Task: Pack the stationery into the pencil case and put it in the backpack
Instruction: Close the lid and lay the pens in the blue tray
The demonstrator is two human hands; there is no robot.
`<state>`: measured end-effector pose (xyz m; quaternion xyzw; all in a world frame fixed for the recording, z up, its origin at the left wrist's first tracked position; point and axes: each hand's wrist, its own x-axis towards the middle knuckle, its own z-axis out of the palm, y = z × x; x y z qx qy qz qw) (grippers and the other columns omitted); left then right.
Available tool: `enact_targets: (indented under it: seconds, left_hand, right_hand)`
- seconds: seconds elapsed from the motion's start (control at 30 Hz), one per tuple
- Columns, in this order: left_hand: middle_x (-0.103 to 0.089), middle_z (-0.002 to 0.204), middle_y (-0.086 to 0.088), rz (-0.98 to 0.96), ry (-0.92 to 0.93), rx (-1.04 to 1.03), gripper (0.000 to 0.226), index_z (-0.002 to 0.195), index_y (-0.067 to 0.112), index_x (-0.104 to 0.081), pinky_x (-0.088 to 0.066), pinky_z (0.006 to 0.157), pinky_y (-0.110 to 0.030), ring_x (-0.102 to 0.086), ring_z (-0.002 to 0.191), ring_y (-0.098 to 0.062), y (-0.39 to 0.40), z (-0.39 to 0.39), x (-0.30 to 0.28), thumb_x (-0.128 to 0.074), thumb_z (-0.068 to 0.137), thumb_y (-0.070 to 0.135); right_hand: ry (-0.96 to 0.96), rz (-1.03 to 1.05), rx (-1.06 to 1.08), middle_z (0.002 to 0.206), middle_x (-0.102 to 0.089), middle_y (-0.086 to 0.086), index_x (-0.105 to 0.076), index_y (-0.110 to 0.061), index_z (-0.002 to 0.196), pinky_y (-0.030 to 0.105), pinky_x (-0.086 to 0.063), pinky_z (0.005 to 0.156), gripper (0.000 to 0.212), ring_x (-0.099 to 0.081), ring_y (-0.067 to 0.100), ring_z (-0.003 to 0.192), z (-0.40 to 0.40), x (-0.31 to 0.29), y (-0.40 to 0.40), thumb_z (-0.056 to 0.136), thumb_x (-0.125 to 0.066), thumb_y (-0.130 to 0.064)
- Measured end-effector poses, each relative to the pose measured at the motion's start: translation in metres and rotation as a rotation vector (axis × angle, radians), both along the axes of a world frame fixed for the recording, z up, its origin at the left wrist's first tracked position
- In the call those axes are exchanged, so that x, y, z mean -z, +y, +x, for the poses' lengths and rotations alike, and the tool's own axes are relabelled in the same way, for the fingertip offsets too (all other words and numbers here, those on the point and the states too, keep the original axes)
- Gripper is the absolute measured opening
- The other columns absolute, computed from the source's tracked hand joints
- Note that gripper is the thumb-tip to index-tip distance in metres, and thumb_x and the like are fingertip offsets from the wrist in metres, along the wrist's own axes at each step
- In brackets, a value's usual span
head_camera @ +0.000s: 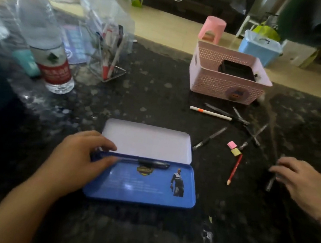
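A blue tin pencil case lies open in front of me, its white half folded away from me. A black pen lies in the blue half along the hinge. My left hand rests on the case's left end, thumb and finger pinching that pen's tip. My right hand hovers at the right, fingers spread, fingertips touching a dark pen on the table. Between them lie a red pencil, a pink eraser, a yellow eraser, a white pen and several dark pens.
A pink perforated basket stands behind the loose pens. At the back left are a water bottle, a teal object and a clear holder with pens. The dark stone table's far edge runs behind them.
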<state>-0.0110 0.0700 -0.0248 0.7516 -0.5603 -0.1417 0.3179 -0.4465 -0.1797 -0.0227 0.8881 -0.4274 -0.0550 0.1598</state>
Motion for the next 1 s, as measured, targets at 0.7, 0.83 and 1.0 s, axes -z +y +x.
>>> enact_targets:
  seconds: [0.7,0.83,1.0]
  left_hand:
    - [-0.071,0.082,0.012,-0.204,0.330,0.026,0.014,0.083,0.037,-0.074,-0.051,0.068,-0.025,-0.064,0.074,-0.016,0.005,0.001,-0.011,-0.071,0.070,0.040]
    - [-0.069,0.084,0.014,-0.169,0.364,0.077,0.009,0.081,0.040,-0.074,-0.047,0.071,-0.016,-0.066,0.079,-0.009,0.002,-0.009,-0.014,-0.070,0.074,0.038]
    - [-0.068,0.096,0.023,-0.101,0.233,0.192,0.025,0.100,0.034,-0.073,-0.046,0.087,-0.018,-0.059,0.102,-0.004,0.000,-0.015,-0.016,-0.077,0.075,0.031]
  right_hand:
    - [-1.448,1.621,0.077,0.100,-0.070,0.017,-0.063,-0.008,0.108,0.026,-0.052,0.061,0.037,-0.068,0.026,0.077,0.224,-0.056,0.177,0.072,-0.068,-0.002]
    - [-1.660,1.488,-0.092,0.111,-0.070,0.013,-0.056,-0.008,0.122,0.028,-0.057,0.069,0.041,-0.072,0.029,0.089,0.232,-0.062,0.182,0.082,-0.059,0.000]
    - [-1.379,0.632,-0.366,0.096,-0.071,-0.011,-0.068,-0.022,0.108,0.020,-0.049,0.077,0.019,-0.066,0.013,0.086,0.235,-0.054,0.186,0.091,-0.060,-0.020]
